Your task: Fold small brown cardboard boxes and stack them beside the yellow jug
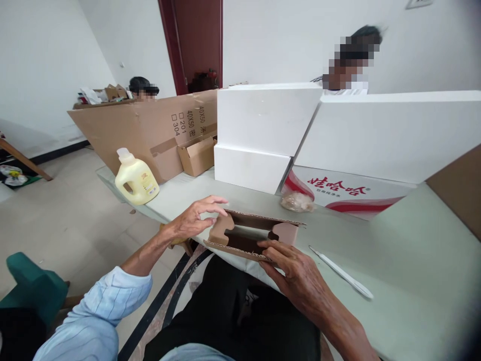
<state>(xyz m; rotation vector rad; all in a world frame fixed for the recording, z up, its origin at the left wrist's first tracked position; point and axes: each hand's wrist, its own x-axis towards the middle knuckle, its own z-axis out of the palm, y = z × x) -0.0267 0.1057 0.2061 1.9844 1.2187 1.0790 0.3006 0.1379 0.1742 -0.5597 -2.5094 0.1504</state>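
Observation:
A small brown cardboard box (240,249) stands at the near edge of the table, its top open and short flaps at both ends. My right hand (287,260) grips its near wall, fingers inside and thumb outside. Beside the left end of the box, my left hand (197,216) is held with fingers apart and nothing in them; whether its fingertips touch the flap I cannot tell. To the right lies a slim white knife-like tool (343,273) with a pointed tip.
A yellow jug (137,178) stands at the table's left edge. Behind are a small carton (199,156), a large cardboard sheet (124,130), white foam boxes (259,120) and a red-and-white carton (349,193). A crumpled plastic bag (297,202) lies before it. Two people are beyond.

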